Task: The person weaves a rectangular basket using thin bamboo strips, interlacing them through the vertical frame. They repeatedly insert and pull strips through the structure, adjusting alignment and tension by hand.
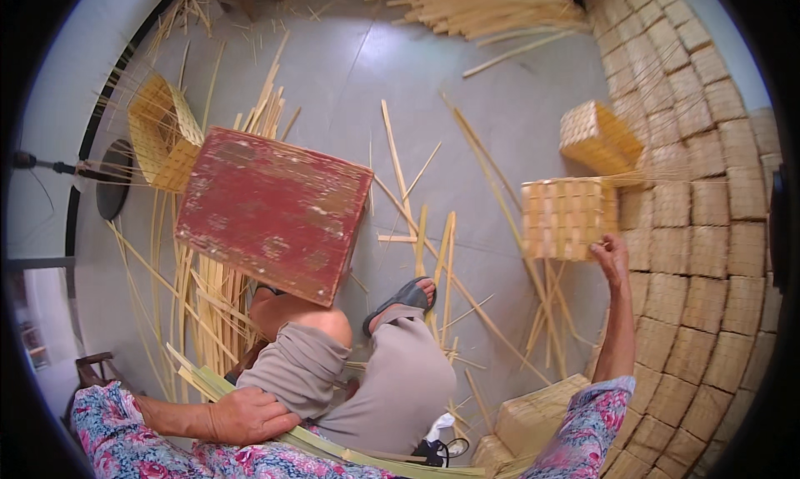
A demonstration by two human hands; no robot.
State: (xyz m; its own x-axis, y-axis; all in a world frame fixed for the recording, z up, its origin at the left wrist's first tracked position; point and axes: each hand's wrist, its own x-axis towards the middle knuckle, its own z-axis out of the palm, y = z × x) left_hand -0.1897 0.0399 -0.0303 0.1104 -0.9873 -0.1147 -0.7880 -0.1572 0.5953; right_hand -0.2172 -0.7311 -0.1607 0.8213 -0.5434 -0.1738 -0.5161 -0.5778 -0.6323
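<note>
Yellow basket (pixel 563 219); right fingers (pixel 600 248) pinch its corner; left fingers (pixel 277 412) over green strips (pixel 213 384); grip unclear

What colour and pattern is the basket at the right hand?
The woven basket is pale yellow, checkered; best seen in head view.

A small weaving workshop, by its stock and litter. Around the worn red desk (pixel 275 212), pale strips (pixel 215 308) lie strewn over the grey floor (pixel 333 70), thickest on its near side; a fanned bundle (pixel 492 8) lies well beyond it. Just left of the desk sits a part-woven basket (pixel 177 169), ends sticking out. Well right of it is a woven box (pixel 567 220), then a large stack (pixel 696 254) of similar boxes.
</note>
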